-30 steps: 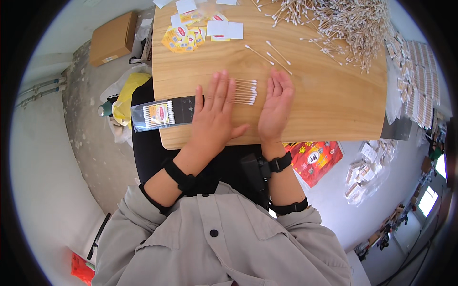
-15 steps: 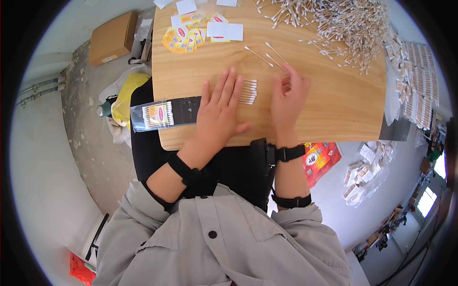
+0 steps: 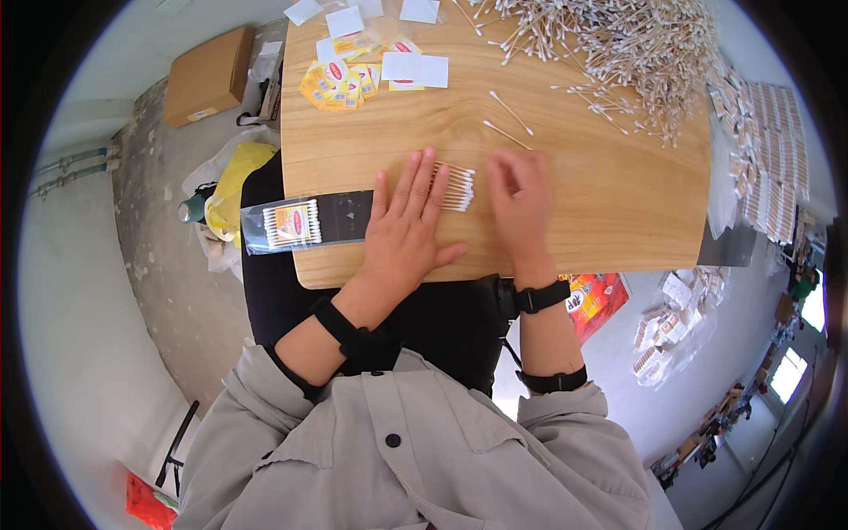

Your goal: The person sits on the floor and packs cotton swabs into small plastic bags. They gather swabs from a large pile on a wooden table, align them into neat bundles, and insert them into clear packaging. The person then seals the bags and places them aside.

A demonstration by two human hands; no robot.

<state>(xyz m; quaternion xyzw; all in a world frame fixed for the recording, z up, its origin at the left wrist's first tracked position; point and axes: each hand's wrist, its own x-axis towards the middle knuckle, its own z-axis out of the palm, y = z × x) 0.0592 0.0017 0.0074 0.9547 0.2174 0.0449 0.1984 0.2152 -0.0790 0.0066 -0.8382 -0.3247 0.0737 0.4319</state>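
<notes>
My left hand [image 3: 405, 216] lies flat with fingers stretched out, over the stick ends of a row of cotton swabs [image 3: 458, 187]. The white tips of the row stick out to the right of its fingers. Just right of that row is my right hand [image 3: 521, 199], slightly blurred, its fingers curled in; whether something is in them is hidden. Two loose cotton swabs [image 3: 510, 113] lie on the table beyond it. Left of my left hand, a clear plastic sleeve with a dark strip [image 3: 344, 217] holds a packed row of cotton swabs [image 3: 309, 223] with a yellow-white card.
A wooden table [image 3: 609, 203] is before me. A large heap of cotton swabs [image 3: 654, 53] covers its far right. Yellow cards [image 3: 331, 87] and white cards [image 3: 415, 67] lie far left. Bundled swabs [image 3: 777, 150] are stacked beyond the right edge. A cardboard box [image 3: 208, 75] stands left.
My right hand has drawn back from the loose swabs toward the row, and its fingers have curled in. One loose swab has shifted toward me. My left hand stays flat on the row.
</notes>
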